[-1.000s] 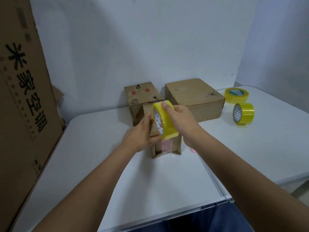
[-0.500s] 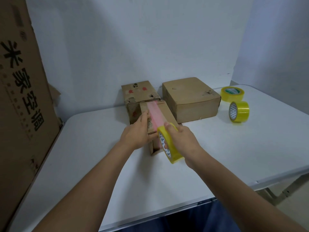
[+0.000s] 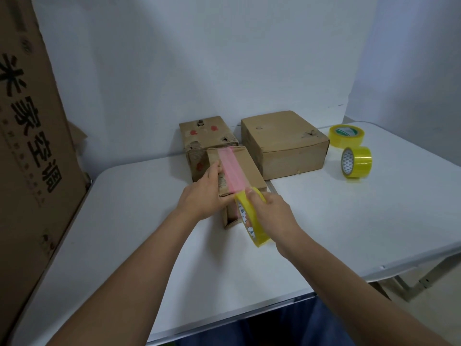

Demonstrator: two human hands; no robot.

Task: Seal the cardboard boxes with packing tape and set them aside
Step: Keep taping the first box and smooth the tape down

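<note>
White worktop (image 3: 324,221) fills the lower view, with two bare forearms reaching in from six o'clock toward its centre. The right hand (image 3: 273,213) has its fingers curled round a yellow tape roll (image 3: 252,221), which it holds on edge just off the near end of a small cardboard box (image 3: 247,168). A pinkish tape strip (image 3: 229,168) runs from the roll toward twelve o'clock, lying along the top of that box as far as its far edge. The left hand (image 3: 203,199) sits at nine o'clock of the box, wrapped against its left side, with the thumb pressing on the top beside the strip; how far its fingers curl under the side cannot be seen. The near end of the box faces the camera and looks open, with a flap at the bottom.

Behind it, touching its far end, stands a second box (image 3: 199,136) with red marks on top. At one o'clock lies a wider flat box (image 3: 284,143), shut. Further toward two o'clock are two spare rolls: one on edge (image 3: 356,162), one lying flat (image 3: 346,136) behind it. At nine o'clock a large cardboard sheet (image 3: 32,146) with printed black characters leans upright. A pale wall (image 3: 224,58) closes the far side.
</note>
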